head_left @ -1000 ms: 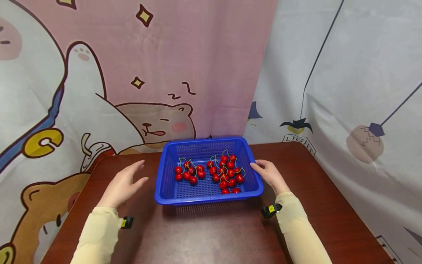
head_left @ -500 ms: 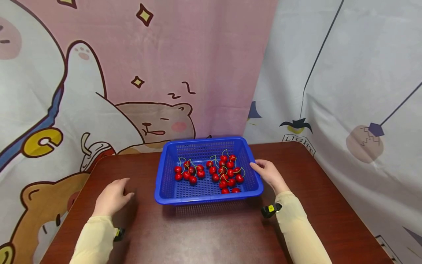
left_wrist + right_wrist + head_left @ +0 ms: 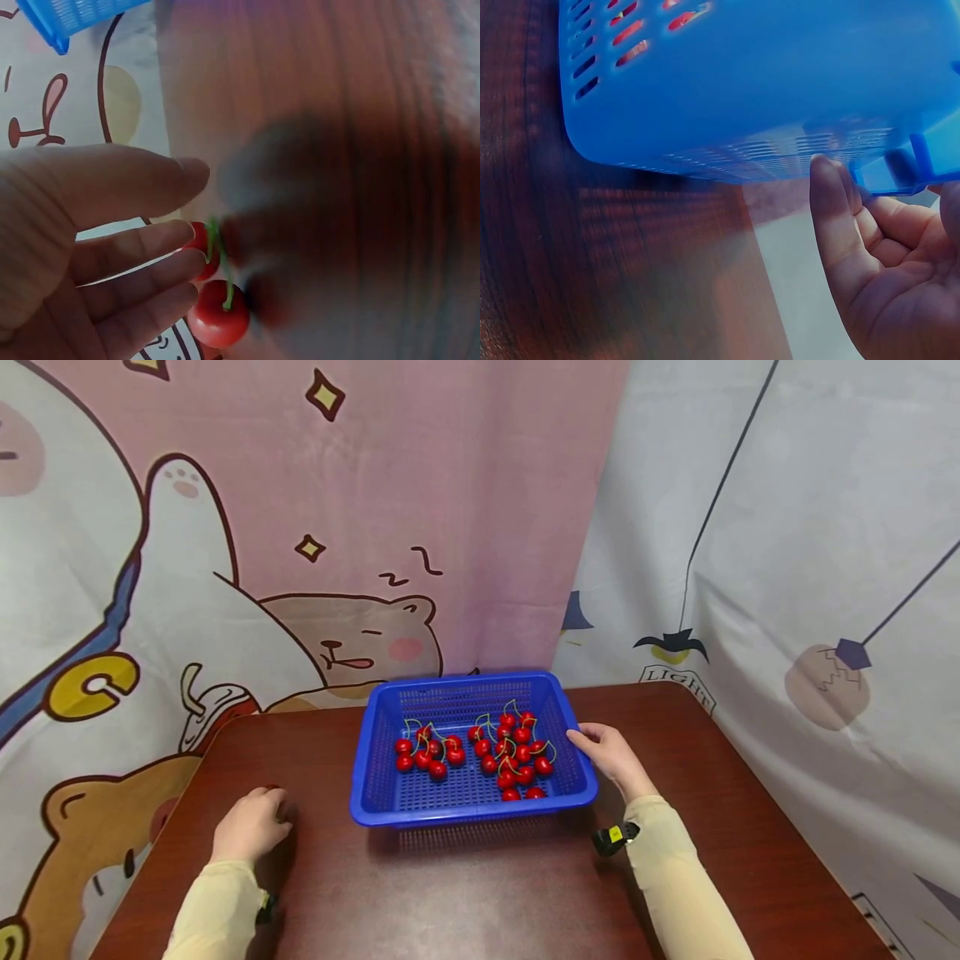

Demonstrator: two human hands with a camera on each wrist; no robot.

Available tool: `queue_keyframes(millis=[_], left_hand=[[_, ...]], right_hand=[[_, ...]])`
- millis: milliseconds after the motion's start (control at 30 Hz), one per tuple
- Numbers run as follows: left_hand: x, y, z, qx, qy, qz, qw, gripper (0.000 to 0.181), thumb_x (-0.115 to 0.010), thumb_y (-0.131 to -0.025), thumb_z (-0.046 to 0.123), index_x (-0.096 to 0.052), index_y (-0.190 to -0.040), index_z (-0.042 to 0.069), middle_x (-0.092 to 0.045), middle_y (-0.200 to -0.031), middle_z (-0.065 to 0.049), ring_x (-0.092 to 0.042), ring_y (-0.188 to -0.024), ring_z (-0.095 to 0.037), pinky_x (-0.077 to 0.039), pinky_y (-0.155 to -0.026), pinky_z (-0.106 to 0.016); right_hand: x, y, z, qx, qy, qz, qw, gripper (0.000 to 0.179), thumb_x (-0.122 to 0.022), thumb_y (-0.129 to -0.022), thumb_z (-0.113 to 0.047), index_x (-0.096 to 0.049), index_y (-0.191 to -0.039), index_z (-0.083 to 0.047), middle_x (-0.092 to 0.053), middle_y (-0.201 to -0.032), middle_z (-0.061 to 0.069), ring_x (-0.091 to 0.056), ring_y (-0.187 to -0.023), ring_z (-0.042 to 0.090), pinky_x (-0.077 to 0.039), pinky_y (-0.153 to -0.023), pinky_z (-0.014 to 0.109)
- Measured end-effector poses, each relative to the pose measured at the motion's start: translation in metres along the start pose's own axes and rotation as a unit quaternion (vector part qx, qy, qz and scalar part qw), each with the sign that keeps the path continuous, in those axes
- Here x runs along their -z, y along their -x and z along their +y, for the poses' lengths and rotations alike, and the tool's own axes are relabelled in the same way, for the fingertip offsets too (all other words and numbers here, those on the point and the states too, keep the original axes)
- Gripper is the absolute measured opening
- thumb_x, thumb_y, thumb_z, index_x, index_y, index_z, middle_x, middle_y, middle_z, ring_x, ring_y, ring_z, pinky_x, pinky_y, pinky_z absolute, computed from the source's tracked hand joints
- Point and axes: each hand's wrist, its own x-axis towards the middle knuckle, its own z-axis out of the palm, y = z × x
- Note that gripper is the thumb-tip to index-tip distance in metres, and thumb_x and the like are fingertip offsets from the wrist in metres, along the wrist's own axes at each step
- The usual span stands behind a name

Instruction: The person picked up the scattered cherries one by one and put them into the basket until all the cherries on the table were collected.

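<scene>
In the head view, a blue plastic basket [image 3: 475, 814] stands on the table with several red cherries [image 3: 437, 769] inside, in a left and a right cluster with green stems. My right hand [image 3: 611, 758] grips the basket's right rim; the right wrist view shows the thumb against the basket's outer wall [image 3: 765, 82]. My left hand [image 3: 249, 827] is low over the table, left of the basket. In the left wrist view its fingertips [image 3: 191, 296] overlap two cherries [image 3: 218, 315] with green stems, while thumb and fingers stand apart.
The brown wooden table [image 3: 442, 902] reaches back to a cartoon-printed curtain [image 3: 480, 510], which hangs close behind the basket and along both sides. Small black wrist cameras [image 3: 617, 837] sit on the cream sleeves [image 3: 678, 872].
My left hand has moved away from the basket's left side, toward me and to the left, down to the cherries on the table. My right hand stays on the basket rim.
</scene>
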Motion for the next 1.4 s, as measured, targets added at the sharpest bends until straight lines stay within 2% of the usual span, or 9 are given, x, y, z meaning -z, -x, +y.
queue_keyframes(millis=[167, 467, 633, 900, 1033, 1233, 1400], left_hand=[[-0.004, -0.001, -0.005, 0.002, -0.001, -0.004, 1.0, 0.027, -0.076, -0.07, -0.001, -0.069, -0.095, 0.0, -0.063, -0.091, -0.022, -0.062, -0.082, -0.042, -0.049, -0.07, -0.059], [-0.01, 0.0, -0.009, -0.018, -0.042, 0.028, 0.9986, 0.021, -0.066, -0.065, -0.01, -0.065, -0.08, 0.005, -0.059, -0.082, -0.019, -0.059, -0.078, -0.046, -0.048, -0.061, -0.059], [-0.013, -0.001, -0.012, -0.02, -0.041, 0.033, 0.9984, 0.022, -0.06, -0.069, -0.013, -0.066, -0.077, 0.007, -0.061, -0.08, -0.017, -0.059, -0.078, -0.045, -0.049, -0.062, -0.058], [-0.013, 0.0, -0.017, -0.018, -0.031, 0.048, 0.9982, 0.026, -0.059, -0.076, -0.013, -0.064, -0.068, 0.011, -0.058, -0.071, -0.008, -0.059, -0.065, -0.032, -0.049, -0.057, -0.051], [-0.009, 0.0, -0.016, -0.019, -0.02, 0.059, 0.9979, 0.024, -0.059, -0.075, -0.013, -0.067, -0.07, 0.009, -0.062, -0.075, -0.011, -0.062, -0.069, -0.034, -0.05, -0.061, -0.052], [-0.004, 0.001, -0.013, 0.003, -0.012, 0.07, 0.9974, 0.022, -0.057, -0.078, -0.011, -0.073, -0.079, 0.005, -0.068, -0.08, -0.016, -0.064, -0.074, -0.038, -0.051, -0.066, -0.056], [-0.002, 0.002, -0.008, 0.004, -0.009, 0.113, 0.9936, 0.018, -0.059, -0.079, -0.01, -0.074, -0.084, 0.0, -0.071, -0.085, -0.021, -0.065, -0.078, -0.042, -0.051, -0.069, -0.057]], right_hand=[[0.0, 0.0, -0.001, -0.006, 0.0, -0.001, 1.0, 0.052, -0.06, -0.099, -0.034, -0.057, -0.131, 0.007, -0.068, -0.11, 0.022, -0.069, -0.083, 0.023, -0.057, -0.078, 0.038], [0.0, -0.001, 0.002, 0.004, 0.002, 0.002, 1.0, 0.05, -0.06, -0.1, -0.032, -0.058, -0.13, 0.007, -0.069, -0.106, 0.021, -0.07, -0.081, 0.023, -0.057, -0.076, 0.037], [-0.001, -0.002, 0.004, 0.008, 0.002, 0.004, 1.0, 0.051, -0.06, -0.1, -0.033, -0.057, -0.13, 0.008, -0.069, -0.106, 0.021, -0.07, -0.081, 0.022, -0.057, -0.076, 0.037], [-0.001, -0.002, 0.003, 0.014, -0.003, 0.002, 0.9999, 0.049, -0.06, -0.1, -0.031, -0.057, -0.129, 0.009, -0.069, -0.105, 0.021, -0.07, -0.081, 0.023, -0.058, -0.075, 0.037], [-0.001, -0.002, 0.003, 0.019, 0.002, 0.005, 0.9998, 0.049, -0.06, -0.1, -0.031, -0.058, -0.128, 0.009, -0.07, -0.103, 0.02, -0.07, -0.08, 0.023, -0.058, -0.074, 0.037], [-0.001, -0.002, 0.003, 0.016, 0.002, 0.006, 0.9999, 0.05, -0.06, -0.1, -0.032, -0.058, -0.129, 0.009, -0.069, -0.104, 0.021, -0.07, -0.08, 0.023, -0.058, -0.075, 0.037], [-0.001, -0.002, 0.003, 0.015, 0.001, 0.006, 0.9999, 0.05, -0.06, -0.099, -0.032, -0.058, -0.128, 0.009, -0.069, -0.104, 0.02, -0.07, -0.08, 0.022, -0.057, -0.075, 0.036]])
